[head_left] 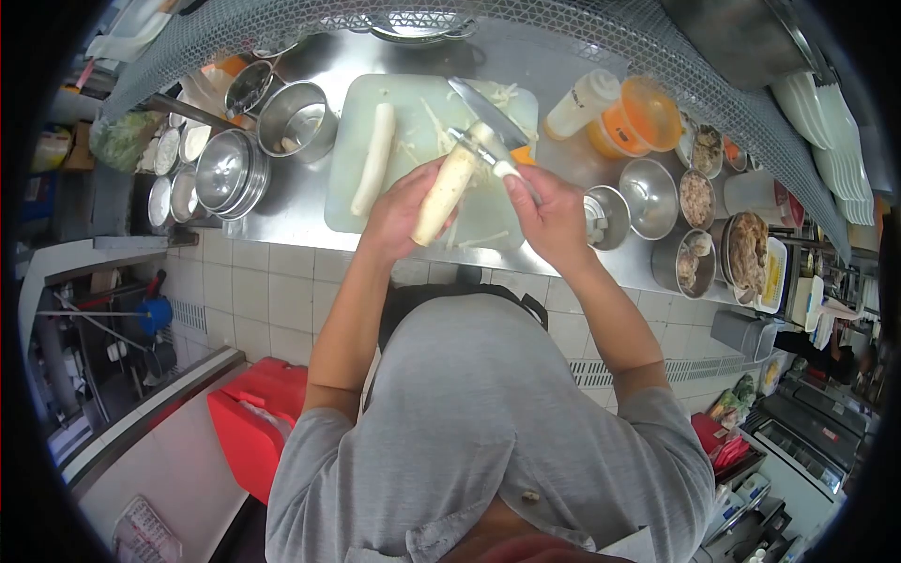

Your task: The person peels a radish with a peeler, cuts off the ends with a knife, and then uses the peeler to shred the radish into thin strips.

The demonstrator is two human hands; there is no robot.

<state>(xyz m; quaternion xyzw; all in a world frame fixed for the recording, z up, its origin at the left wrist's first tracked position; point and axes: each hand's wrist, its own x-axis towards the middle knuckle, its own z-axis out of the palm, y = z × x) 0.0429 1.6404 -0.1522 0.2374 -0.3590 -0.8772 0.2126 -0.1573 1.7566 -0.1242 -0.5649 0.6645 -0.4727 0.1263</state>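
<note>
A thick pale root vegetable [445,194] is gripped in my left hand [404,214], tilted over the front part of a translucent cutting board [352,150]. My right hand [552,211] is closed on a peeler [481,150], whose blade end touches the upper part of the root. Behind that hand, a knife [490,114] with an orange handle lies on the board among pale peel strips. A second, whiter root [376,158] rests on the left side of the board.
Metal bowls [297,120] stand left of the board. To the right are a squeeze bottle [582,105], an orange container [642,117], and several bowls, some with food. Mesh [601,42] hangs along the far side. A red bin [255,422] stands at lower left.
</note>
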